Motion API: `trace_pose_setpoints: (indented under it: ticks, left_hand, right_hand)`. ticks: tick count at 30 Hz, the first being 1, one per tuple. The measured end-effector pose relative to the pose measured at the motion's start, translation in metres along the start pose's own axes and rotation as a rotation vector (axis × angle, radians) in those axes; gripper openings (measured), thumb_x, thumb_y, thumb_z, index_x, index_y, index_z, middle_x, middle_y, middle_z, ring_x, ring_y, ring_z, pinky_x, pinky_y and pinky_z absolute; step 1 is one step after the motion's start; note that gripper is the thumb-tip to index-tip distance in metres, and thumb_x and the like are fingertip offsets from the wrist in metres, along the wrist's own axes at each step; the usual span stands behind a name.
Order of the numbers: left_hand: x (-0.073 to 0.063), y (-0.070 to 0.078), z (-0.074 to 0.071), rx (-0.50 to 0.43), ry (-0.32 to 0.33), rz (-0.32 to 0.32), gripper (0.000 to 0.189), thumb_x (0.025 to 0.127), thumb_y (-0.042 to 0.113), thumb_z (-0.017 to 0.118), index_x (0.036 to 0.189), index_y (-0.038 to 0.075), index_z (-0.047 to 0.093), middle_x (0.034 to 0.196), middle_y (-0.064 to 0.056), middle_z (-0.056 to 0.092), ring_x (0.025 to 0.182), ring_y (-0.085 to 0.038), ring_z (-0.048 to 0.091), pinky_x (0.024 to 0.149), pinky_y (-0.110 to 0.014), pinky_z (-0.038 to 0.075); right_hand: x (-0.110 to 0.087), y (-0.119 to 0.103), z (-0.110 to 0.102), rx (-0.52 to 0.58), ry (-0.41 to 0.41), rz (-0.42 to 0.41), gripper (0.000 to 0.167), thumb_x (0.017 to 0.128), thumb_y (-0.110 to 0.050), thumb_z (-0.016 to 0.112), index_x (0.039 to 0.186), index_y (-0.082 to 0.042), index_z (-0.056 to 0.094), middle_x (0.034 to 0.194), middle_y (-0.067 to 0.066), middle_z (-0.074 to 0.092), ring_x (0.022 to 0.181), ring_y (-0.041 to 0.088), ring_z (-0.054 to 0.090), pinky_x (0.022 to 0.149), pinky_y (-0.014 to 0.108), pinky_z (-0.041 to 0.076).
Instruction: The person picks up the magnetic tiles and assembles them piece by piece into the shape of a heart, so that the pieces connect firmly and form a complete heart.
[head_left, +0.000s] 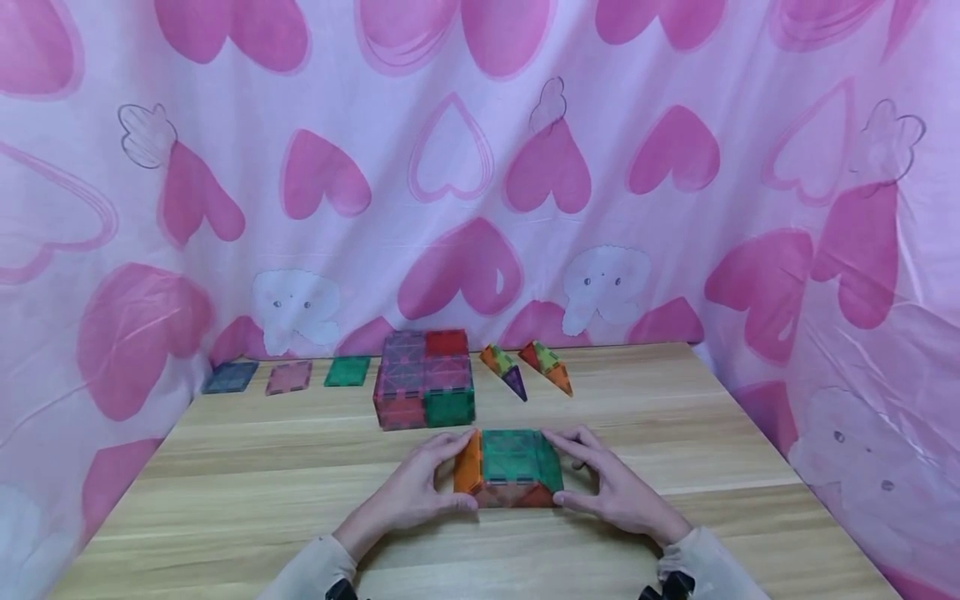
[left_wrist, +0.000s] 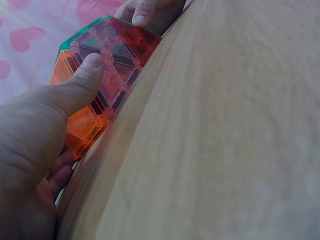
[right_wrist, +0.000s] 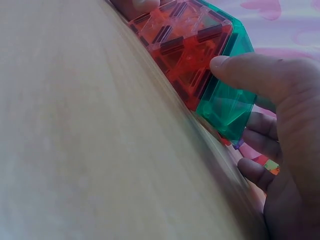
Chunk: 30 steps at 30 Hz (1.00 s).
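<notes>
A low block built of translucent magnetic tiles (head_left: 517,458) stands on the table near the middle, with a green top, sloping orange and green ends and a pink and red front. My left hand (head_left: 423,479) grips its orange end, thumb at the front edge and fingers toward the back. At the green end my right hand (head_left: 607,483) holds it the same way. The left wrist view shows the left thumb (left_wrist: 90,72) over the pink triangles and orange tile. In the right wrist view, the right thumb (right_wrist: 235,67) presses where red meets green.
Behind the block stands a larger magnetic-tile box (head_left: 401,375) in purple, red and green. To its left lie flat blue (head_left: 231,377), pink (head_left: 288,378) and green (head_left: 347,372) square tiles. Two narrow multicoloured tile pieces (head_left: 504,371) (head_left: 547,367) lie to its right. A pink heart-print curtain (head_left: 457,267) hangs behind.
</notes>
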<state>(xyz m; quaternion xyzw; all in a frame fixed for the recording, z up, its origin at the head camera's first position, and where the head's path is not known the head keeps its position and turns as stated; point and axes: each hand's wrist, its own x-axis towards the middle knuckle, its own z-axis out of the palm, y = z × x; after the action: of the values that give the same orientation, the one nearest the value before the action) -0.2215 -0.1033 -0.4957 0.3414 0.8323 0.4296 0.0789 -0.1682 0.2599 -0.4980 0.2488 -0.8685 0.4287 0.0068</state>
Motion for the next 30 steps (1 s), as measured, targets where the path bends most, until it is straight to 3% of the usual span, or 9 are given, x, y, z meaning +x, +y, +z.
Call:
trace_pose_setpoints:
  ticks: [8, 14, 17, 23, 28, 30]
  left_hand:
    - [-0.001, -0.001, 0.0, 0.049, -0.019, 0.016, 0.1, 0.093, 0.052, 0.088, 0.173, 0.016, 0.04, 0.167, -0.005, 0.052, 0.154, -0.034, 0.047, 0.124, -0.068, 0.038]
    - [-0.002, -0.001, 0.0, 0.029, 0.002, 0.011, 0.101, 0.09, 0.051, 0.091, 0.173, 0.018, 0.043, 0.166, -0.001, 0.053, 0.154, -0.029, 0.048, 0.126, -0.064, 0.038]
    - [-0.001, 0.0, 0.001, 0.018, 0.033, 0.035, 0.101, 0.086, 0.048, 0.096, 0.17, 0.017, 0.048, 0.164, 0.003, 0.053, 0.153, -0.025, 0.049, 0.126, -0.059, 0.041]
    - [0.001, 0.005, 0.004, -0.028, 0.105, 0.105, 0.096, 0.08, 0.035, 0.103, 0.163, 0.019, 0.056, 0.16, 0.004, 0.049, 0.14, -0.018, 0.056, 0.113, -0.044, 0.055]
    - [0.002, 0.008, 0.009, -0.064, 0.144, 0.16, 0.091, 0.078, 0.011, 0.104, 0.155, 0.024, 0.055, 0.168, -0.011, 0.04, 0.141, -0.023, 0.057, 0.106, -0.04, 0.06]
    - [0.002, 0.009, 0.011, -0.043, 0.156, 0.193, 0.09, 0.078, 0.001, 0.101, 0.15, 0.027, 0.053, 0.17, -0.012, 0.037, 0.142, -0.025, 0.056, 0.103, -0.04, 0.062]
  right_hand:
    - [0.0, -0.002, 0.001, -0.016, -0.012, 0.0, 0.081, 0.102, -0.037, 0.084, 0.172, -0.032, 0.044, 0.159, -0.008, 0.046, 0.148, 0.017, 0.043, 0.124, 0.031, 0.038]
    - [0.0, -0.004, 0.002, -0.009, -0.02, 0.06, 0.088, 0.097, -0.047, 0.087, 0.172, -0.036, 0.042, 0.16, -0.008, 0.046, 0.149, 0.023, 0.047, 0.12, 0.061, 0.045]
    - [0.0, -0.004, 0.002, -0.018, -0.013, 0.064, 0.086, 0.096, -0.05, 0.088, 0.169, -0.04, 0.044, 0.162, -0.008, 0.047, 0.148, 0.025, 0.05, 0.119, 0.065, 0.044]
    - [0.0, -0.005, 0.003, 0.012, 0.029, 0.03, 0.085, 0.094, -0.044, 0.091, 0.165, -0.038, 0.045, 0.164, -0.008, 0.047, 0.146, 0.02, 0.052, 0.118, 0.046, 0.048]
    - [0.001, -0.004, 0.005, 0.125, 0.029, -0.067, 0.094, 0.093, -0.026, 0.094, 0.169, -0.019, 0.037, 0.171, 0.012, 0.038, 0.14, 0.027, 0.058, 0.109, 0.035, 0.054]
    - [0.002, -0.005, 0.007, 0.176, 0.021, -0.079, 0.102, 0.092, -0.021, 0.095, 0.171, -0.019, 0.03, 0.17, 0.016, 0.039, 0.137, 0.028, 0.061, 0.111, 0.032, 0.052]
